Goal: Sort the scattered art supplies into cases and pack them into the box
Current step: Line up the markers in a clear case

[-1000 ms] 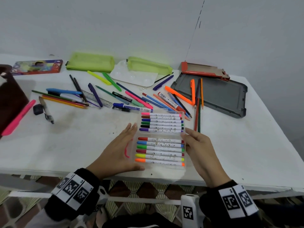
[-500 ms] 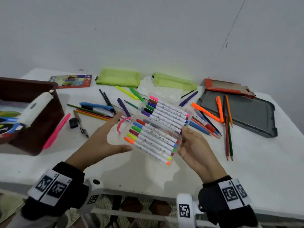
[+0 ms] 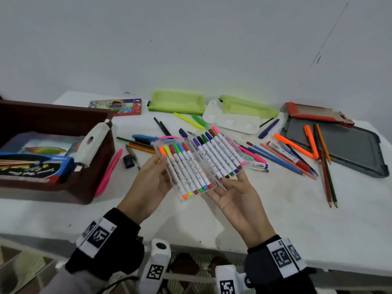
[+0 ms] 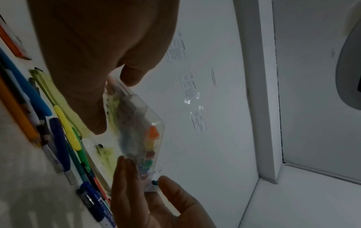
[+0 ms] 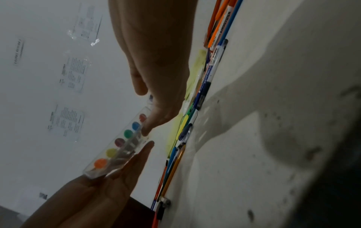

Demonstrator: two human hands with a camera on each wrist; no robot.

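Two hands hold one clear plastic marker case [image 3: 197,162], lying open above the white surface [image 3: 275,209]. Left hand [image 3: 148,183] fingers [image 3: 158,161] curl on its left edge; right hand [image 3: 235,194] cups under the right half. It tilts, so markers could slide out. The dark brown box [image 3: 63,119] sits at the left. Fingertips under the case are hidden.
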